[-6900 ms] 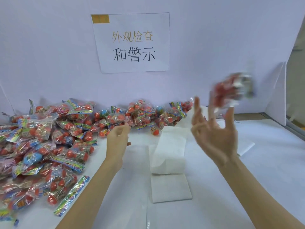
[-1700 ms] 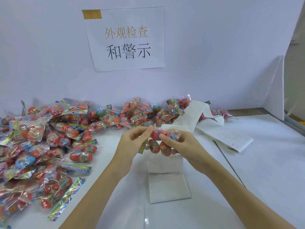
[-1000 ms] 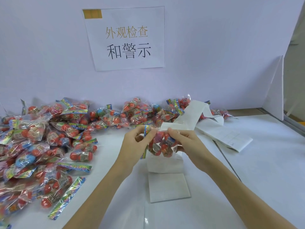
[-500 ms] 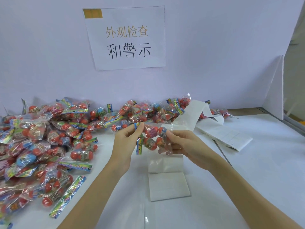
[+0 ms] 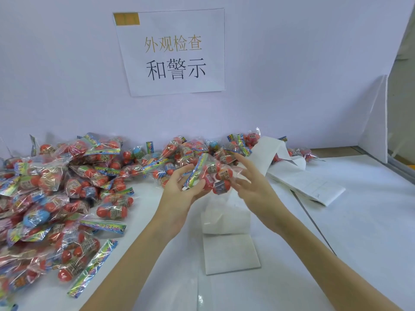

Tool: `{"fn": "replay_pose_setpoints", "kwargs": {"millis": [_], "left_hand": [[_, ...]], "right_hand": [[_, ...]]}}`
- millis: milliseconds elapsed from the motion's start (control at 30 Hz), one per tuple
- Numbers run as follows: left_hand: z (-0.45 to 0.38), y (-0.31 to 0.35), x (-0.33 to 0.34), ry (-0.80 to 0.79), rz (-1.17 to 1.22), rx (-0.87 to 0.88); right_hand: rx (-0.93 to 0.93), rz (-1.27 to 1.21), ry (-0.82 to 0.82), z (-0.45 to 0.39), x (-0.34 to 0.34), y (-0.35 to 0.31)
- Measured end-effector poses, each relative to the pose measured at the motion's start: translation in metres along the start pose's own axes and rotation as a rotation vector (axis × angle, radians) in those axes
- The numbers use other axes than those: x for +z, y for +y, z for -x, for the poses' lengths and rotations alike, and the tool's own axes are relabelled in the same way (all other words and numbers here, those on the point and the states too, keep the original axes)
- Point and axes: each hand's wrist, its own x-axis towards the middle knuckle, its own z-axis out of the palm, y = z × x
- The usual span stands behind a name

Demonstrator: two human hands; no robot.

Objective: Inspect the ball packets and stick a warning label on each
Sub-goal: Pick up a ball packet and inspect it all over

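along the left side of the white table point(image 5: 359, 243) a big heap of ball packets point(image 5: 56, 198) spreads from the near edge back to the wall, clear bags of red and blue balls with rainbow header strips, some strips lying loose at the heap's front. the heap runs on along the foot of the wall toward the middle. on the wall above hangs a paper sign point(image 5: 173, 52) with chinese characters and a yellow patch in its top left corner.

in the middle, raised above the table, the left hand point(image 5: 179, 191) holds one ball packet point(image 5: 208, 176), thumb and fingers curled round the header-strip end. the right hand point(image 5: 253, 187) is at the packet's other side, its fingers spread and mostly straight, the index pointing up and away; the lower fingertips look to be touching the clear film, though whether they pinch it is hard to tell.

below the hands a white strip of label backing point(image 5: 226, 221) lies folded on the table, its lower part flat toward the near edge. further right, a longer band of the same white paper point(image 5: 267, 151) rises against the packets and trails down onto a flat stack of label sheets point(image 5: 314, 187). at the far right a white panel point(image 5: 375, 117) stands upright.
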Motion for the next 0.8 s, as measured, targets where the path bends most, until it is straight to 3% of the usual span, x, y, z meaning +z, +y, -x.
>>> {"fn": "replay_pose_setpoints", "kwargs": {"millis": [100,233,467,633,800], "left_hand": [[0.001,0.0,0.001,-0.053,0.018,0.016],[0.004,0.004,0.0,-0.202,-0.088,0.034],[0.0,-0.002,-0.002,0.023,-0.318,0.137],[0.001,0.004,-0.002,0.006,-0.32,0.201],[0.006,0.003,0.002,0.012,-0.488,0.415]], "right_hand": [[0.041,-0.226,0.042,-0.004,0.0,-0.003],[0.031,-0.16,0.129,-0.006,-0.005,0.001],[0.068,-0.162,0.132,-0.004,-0.005,-0.003],[0.173,-0.289,0.131,-0.004,-0.005,-0.007],[0.229,-0.369,0.069,-0.002,-0.007,-0.008]]}}
